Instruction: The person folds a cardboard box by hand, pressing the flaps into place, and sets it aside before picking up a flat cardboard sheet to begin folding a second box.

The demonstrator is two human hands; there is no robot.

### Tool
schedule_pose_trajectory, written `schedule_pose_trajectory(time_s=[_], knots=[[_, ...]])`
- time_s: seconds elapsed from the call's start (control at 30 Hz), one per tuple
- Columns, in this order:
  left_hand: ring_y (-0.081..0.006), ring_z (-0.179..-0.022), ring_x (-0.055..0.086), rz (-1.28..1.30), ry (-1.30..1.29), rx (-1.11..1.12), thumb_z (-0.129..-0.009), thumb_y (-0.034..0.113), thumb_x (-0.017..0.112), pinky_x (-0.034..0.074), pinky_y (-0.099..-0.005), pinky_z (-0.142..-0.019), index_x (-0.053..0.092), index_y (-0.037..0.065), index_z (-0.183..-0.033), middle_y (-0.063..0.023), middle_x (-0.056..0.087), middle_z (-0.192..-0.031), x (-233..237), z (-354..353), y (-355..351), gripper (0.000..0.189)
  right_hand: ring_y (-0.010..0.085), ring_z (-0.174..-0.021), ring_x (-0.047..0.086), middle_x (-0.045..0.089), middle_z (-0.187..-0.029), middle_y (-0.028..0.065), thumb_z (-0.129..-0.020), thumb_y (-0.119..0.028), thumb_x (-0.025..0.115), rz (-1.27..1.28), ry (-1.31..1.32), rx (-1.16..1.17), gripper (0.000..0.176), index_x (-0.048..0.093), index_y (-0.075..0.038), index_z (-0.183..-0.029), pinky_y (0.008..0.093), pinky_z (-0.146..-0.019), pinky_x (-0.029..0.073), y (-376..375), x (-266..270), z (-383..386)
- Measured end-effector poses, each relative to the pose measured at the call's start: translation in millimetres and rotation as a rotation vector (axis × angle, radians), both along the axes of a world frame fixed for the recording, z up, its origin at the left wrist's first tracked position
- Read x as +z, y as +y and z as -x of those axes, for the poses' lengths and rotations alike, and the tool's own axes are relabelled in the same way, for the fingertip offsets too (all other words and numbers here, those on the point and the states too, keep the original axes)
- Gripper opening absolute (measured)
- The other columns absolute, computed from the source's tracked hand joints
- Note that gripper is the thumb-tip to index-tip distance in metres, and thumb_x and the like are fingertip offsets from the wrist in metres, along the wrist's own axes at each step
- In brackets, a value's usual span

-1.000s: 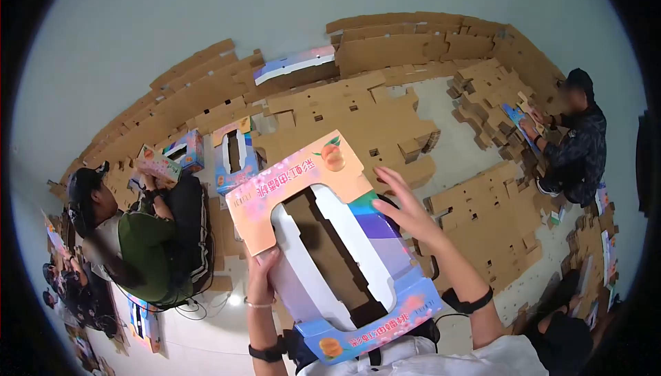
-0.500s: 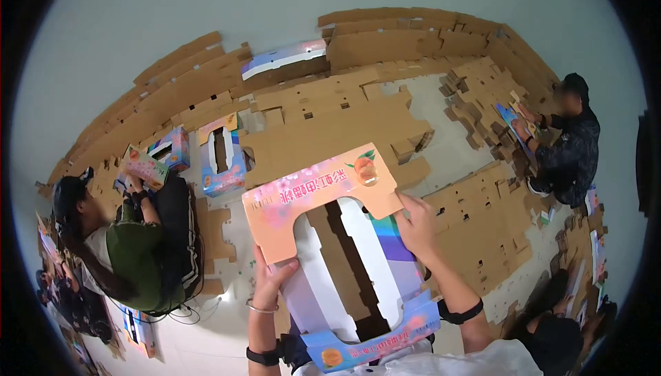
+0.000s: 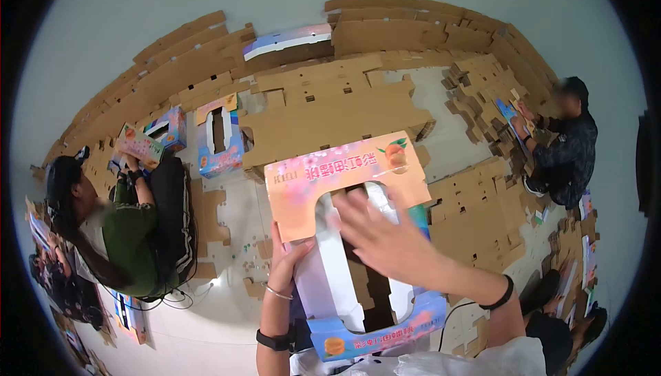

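Note:
A printed cardboard fruit box (image 3: pixel 291 209) is held up in front of me, orange and pink at its far end, blue and purple along the sides and near end. Peach pictures and lettering decorate it, and a long opening with white inner flaps runs down its middle. My left hand (image 3: pixel 289 259) grips the box's left side, thumb on top at the corner of the orange panel. Over the opening is my right hand (image 3: pixel 379 233), its fingers stretched out and slightly blurred, pointing toward the far left part of the cutout.
Flat brown cardboard sheets (image 3: pixel 323 124) cover much of the floor, with more leaning on the wall. A finished-looking printed box (image 3: pixel 220 162) stands at left. One person (image 3: pixel 131 231) sits at left handling a box; another person (image 3: pixel 568 145) crouches at right. More people are at the lower edges.
My right hand has left the box's right edge and moved left over the opening. The box has shifted slightly right, with my left hand still gripping it.

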State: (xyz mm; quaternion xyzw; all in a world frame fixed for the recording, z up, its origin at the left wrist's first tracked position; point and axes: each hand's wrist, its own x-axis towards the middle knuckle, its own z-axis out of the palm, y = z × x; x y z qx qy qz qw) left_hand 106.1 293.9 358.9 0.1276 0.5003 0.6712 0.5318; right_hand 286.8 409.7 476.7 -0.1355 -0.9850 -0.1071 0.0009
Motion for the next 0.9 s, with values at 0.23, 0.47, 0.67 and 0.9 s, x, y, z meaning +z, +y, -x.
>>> schedule_pose_trajectory(time_s=[0.23,0.47,0.67,0.9], knots=[[-0.0224,-0.134,0.028,-0.055,0.052,-0.078,-0.077,0.015,0.071,0.031,-0.0347,-0.107,0.003,0.007,-0.147,-0.0118,0.021,-0.145,-17.5,7.2,-7.1,0.097,0.028,-0.129,0.04,0.047,-0.135,0.013,-0.076,-0.021,0.059,-0.195,0.109,0.425,0.047,0.053,-0.005,-0.12,0.0504,-0.111,0.025,2.0,-33.9,101.0],[-0.0203,-0.126,0.037,0.047,-0.06,-0.131,-0.076,0.017,0.072,0.037,-0.0335,-0.101,0.026,0.002,-0.139,-0.0109,0.036,-0.135,-56.2,8.7,-15.9,0.079,0.0241,-0.097,0.058,0.062,-0.093,0.0092,-0.069,-0.017,0.06,-0.162,0.136,0.572,0.019,0.061,-0.004,-0.083,0.0402,-0.104,0.037,-11.7,-48.1,135.0],[-0.0193,-0.117,0.044,0.03,0.016,-0.078,-0.077,0.016,0.069,0.041,-0.0329,-0.095,0.029,0.004,-0.137,-0.0104,0.041,-0.129,-42.2,4.1,-8.0,0.073,0.0199,-0.082,0.059,0.059,-0.083,0.0037,-0.066,-0.016,0.061,0.065,0.277,0.54,0.013,0.059,-0.008,-0.077,0.036,-0.097,0.043,-13.5,-40.1,151.7],[-0.018,-0.107,0.052,0.035,0.134,-0.003,-0.079,0.016,0.066,0.047,-0.0322,-0.088,0.033,0.007,-0.136,-0.0097,0.048,-0.122,-9.4,-0.1,4.7,0.066,0.0206,-0.099,0.058,0.06,-0.11,0.0062,-0.076,-0.015,0.06,0.387,0.491,0.603,0.023,0.063,-0.009,-0.098,0.0343,-0.096,0.043,-22.6,11.4,128.9]])
